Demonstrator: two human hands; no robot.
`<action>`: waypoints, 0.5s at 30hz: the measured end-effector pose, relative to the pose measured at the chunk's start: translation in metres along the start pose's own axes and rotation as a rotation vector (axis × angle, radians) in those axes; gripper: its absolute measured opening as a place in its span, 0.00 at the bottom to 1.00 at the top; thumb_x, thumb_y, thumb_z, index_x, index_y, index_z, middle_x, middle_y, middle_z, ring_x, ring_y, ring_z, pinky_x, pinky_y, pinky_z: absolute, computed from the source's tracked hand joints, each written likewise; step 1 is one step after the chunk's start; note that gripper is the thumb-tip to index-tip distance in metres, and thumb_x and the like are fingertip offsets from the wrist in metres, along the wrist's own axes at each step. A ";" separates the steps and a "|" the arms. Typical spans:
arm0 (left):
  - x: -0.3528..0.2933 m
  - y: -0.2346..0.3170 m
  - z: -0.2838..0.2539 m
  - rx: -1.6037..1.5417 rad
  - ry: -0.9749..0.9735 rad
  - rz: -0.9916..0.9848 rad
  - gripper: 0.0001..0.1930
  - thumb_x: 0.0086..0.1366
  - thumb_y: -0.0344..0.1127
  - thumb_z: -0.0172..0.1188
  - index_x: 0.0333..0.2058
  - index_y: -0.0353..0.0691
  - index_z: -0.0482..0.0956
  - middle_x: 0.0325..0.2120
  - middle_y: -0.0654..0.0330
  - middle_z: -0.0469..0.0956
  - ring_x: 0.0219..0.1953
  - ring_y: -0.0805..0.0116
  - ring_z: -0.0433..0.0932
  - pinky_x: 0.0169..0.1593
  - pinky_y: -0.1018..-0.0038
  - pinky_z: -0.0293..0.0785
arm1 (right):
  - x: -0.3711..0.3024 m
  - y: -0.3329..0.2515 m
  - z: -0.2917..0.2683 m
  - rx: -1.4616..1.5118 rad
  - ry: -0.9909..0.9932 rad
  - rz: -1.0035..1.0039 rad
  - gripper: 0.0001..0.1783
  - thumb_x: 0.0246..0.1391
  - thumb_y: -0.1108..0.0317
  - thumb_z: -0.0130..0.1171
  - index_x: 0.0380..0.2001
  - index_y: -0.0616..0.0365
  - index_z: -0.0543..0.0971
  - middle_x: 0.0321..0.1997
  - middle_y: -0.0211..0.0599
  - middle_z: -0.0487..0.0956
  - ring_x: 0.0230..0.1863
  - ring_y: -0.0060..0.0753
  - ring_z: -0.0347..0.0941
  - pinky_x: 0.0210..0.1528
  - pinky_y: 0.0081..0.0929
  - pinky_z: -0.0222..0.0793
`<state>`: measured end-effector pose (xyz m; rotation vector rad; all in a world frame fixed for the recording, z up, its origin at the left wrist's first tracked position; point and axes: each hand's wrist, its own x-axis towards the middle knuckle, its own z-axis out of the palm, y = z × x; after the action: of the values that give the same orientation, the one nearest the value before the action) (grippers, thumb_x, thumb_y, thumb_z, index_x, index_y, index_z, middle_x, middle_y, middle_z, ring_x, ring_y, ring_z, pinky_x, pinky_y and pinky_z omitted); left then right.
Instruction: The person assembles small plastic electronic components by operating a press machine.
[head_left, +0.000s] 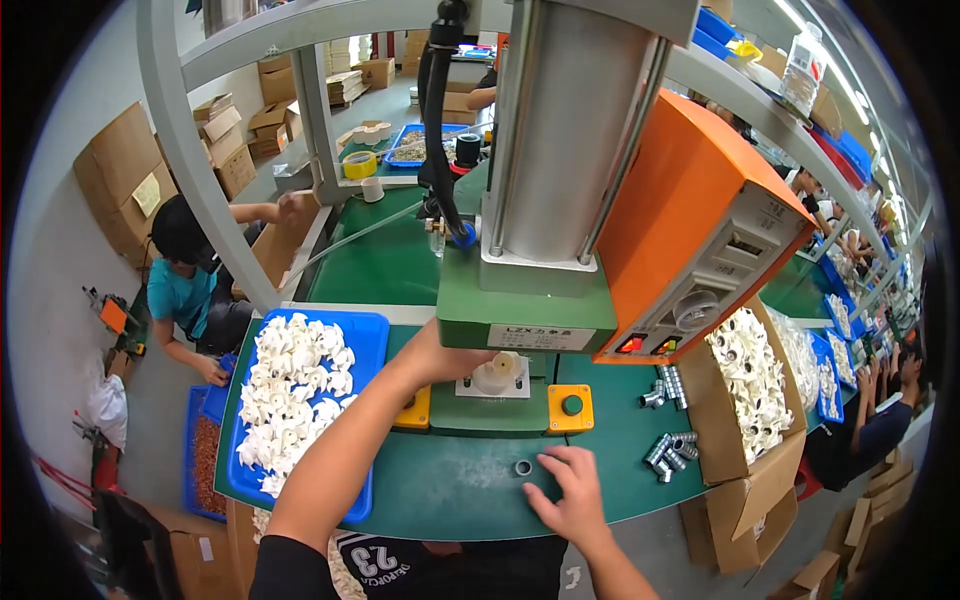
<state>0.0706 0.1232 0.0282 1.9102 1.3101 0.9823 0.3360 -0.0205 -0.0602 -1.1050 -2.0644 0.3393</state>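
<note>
My left arm crosses over the blue tray, and my left hand reaches in under the green head of a press. The press head hides its fingers. Beside that hand a pale round part sits on the metal fixture plate under the press. My right hand is over the front of the green table, thumb and forefinger apart and nothing between them. Just off its fingertips lies a small grey metal ring.
White plastic parts fill the blue tray at left. Yellow button boxes flank the press base. Metal sleeves lie right, beside a cardboard box of white parts. An orange control box stands behind. Other people work nearby.
</note>
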 end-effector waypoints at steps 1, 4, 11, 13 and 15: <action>0.004 -0.004 -0.002 0.105 -0.033 0.046 0.16 0.61 0.33 0.68 0.47 0.35 0.84 0.41 0.43 0.85 0.44 0.46 0.84 0.49 0.61 0.80 | -0.001 -0.004 0.008 0.063 0.002 0.027 0.26 0.44 0.70 0.77 0.48 0.63 0.81 0.50 0.47 0.80 0.52 0.53 0.75 0.55 0.43 0.72; 0.012 -0.005 -0.004 0.254 -0.072 0.163 0.16 0.60 0.32 0.68 0.46 0.36 0.84 0.40 0.45 0.85 0.42 0.47 0.85 0.47 0.61 0.81 | -0.005 -0.003 0.024 0.043 -0.035 0.079 0.26 0.45 0.69 0.76 0.48 0.63 0.81 0.48 0.46 0.81 0.51 0.52 0.76 0.55 0.42 0.73; 0.019 -0.015 -0.003 0.400 -0.084 0.180 0.17 0.57 0.36 0.68 0.45 0.38 0.85 0.40 0.46 0.85 0.43 0.46 0.84 0.47 0.59 0.82 | -0.002 0.003 0.030 0.043 0.005 0.076 0.19 0.46 0.74 0.74 0.43 0.63 0.80 0.42 0.46 0.82 0.46 0.53 0.78 0.50 0.40 0.75; 0.016 -0.019 0.001 0.402 -0.055 0.183 0.17 0.57 0.36 0.68 0.45 0.39 0.85 0.40 0.46 0.85 0.44 0.46 0.84 0.48 0.59 0.81 | -0.002 0.004 0.029 0.051 -0.003 0.091 0.19 0.46 0.74 0.74 0.42 0.63 0.80 0.42 0.46 0.82 0.46 0.53 0.77 0.50 0.41 0.74; 0.012 -0.027 0.006 0.360 0.020 0.141 0.16 0.58 0.37 0.67 0.45 0.40 0.85 0.40 0.47 0.85 0.45 0.46 0.84 0.49 0.58 0.81 | 0.000 0.004 0.029 0.065 -0.012 0.098 0.18 0.45 0.74 0.74 0.41 0.63 0.80 0.42 0.46 0.82 0.47 0.53 0.77 0.51 0.41 0.74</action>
<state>0.0653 0.1425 0.0057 2.2950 1.4573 0.8790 0.3174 -0.0153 -0.0818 -1.1698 -2.0000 0.4593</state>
